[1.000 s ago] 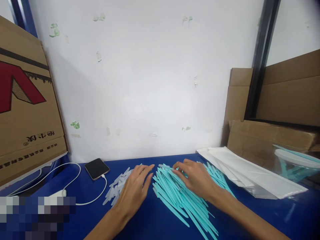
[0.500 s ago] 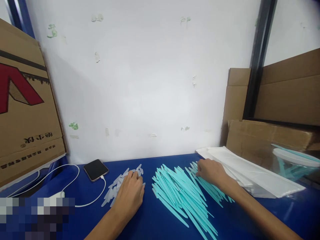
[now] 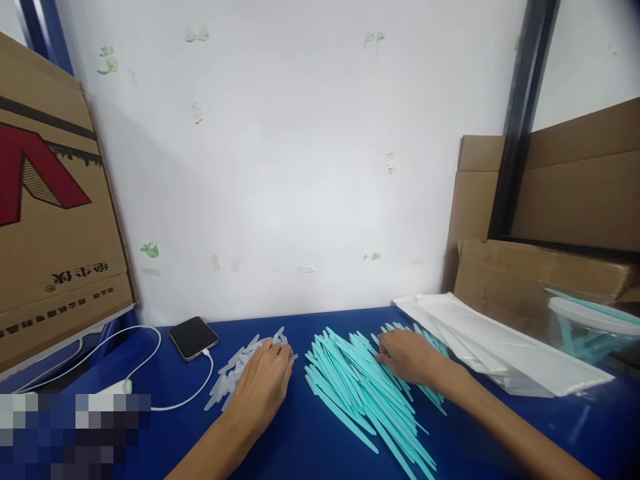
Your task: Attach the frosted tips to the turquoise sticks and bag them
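Note:
A heap of thin turquoise plastic sticks (image 3: 360, 393) lies spread across the blue tabletop (image 3: 310, 447). My right hand (image 3: 407, 357) rests palm down on the right part of that heap, its fingers curled onto the sticks. Left of the heap lies a small pile of translucent whitish plastic pieces (image 3: 235, 373). My left hand (image 3: 263, 383) lies on this pile with the fingertips bent down onto the pieces. Whether either hand grips anything is hidden under the palms.
A dark phone (image 3: 194, 337) with a white charging cable (image 3: 150, 367) lies at the left. A printed cardboard box (image 3: 50, 220) leans at far left. White flat bags (image 3: 495, 347), brown cartons (image 3: 530, 267) and a clear container (image 3: 590, 327) stand at right.
My right hand went from the heap's middle to its far right edge, then came back left onto the sticks. My left hand pulled back onto the whitish pile and stays there.

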`<state>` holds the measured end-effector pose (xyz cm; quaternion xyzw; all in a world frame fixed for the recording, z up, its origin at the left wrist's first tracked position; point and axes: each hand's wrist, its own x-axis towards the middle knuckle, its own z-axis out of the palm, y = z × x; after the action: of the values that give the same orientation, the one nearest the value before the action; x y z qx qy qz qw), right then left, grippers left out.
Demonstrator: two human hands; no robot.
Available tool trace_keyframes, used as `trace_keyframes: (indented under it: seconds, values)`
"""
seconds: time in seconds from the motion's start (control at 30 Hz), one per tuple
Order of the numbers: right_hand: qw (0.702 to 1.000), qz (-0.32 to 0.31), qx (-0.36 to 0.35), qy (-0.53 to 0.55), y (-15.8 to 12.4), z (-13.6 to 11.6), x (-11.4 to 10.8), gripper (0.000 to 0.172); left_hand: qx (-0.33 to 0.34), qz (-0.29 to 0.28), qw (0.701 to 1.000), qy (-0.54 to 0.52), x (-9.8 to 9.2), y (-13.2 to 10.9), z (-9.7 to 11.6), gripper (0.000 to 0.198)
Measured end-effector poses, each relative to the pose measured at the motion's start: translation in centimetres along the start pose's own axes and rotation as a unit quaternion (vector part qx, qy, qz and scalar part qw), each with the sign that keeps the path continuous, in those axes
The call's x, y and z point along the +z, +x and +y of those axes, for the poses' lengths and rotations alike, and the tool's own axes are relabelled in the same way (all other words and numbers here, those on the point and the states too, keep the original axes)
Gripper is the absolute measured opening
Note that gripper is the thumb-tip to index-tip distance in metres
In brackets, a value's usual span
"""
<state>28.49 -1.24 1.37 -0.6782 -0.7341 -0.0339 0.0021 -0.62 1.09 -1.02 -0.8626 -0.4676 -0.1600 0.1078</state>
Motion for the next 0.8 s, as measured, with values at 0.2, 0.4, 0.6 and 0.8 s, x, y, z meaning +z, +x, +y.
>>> trace_keyframes:
  seconds: [0.2, 0.4, 0.6, 0.8]
  values:
    - [1.0, -0.021, -0.002, -0.003, -0.2, 0.0, -0.4, 0.026, 0.024, 0.045, 0.998, -0.043, 0.5, 0.0, -0.3, 0.025]
    - [1.0, -0.025, -0.009, -0.008, -0.6, 0.0, -0.6, 0.026, 0.042, 0.078, 0.995, -0.055, 0.6, -0.1, -0.3, 0.023]
    - [1.0, 0.006, -0.008, -0.024, -0.6, -0.1, -0.6, 0.024, 0.055, 0.099, 0.989, -0.091, 0.4, -0.2, 0.0, 0.026]
    - [0.998, 0.063, -0.01, -0.004, -0.3, 0.9, -1.9, 0.028, 0.014, 0.099, 0.979, -0.18, 0.3, -0.2, 0.2, 0.023]
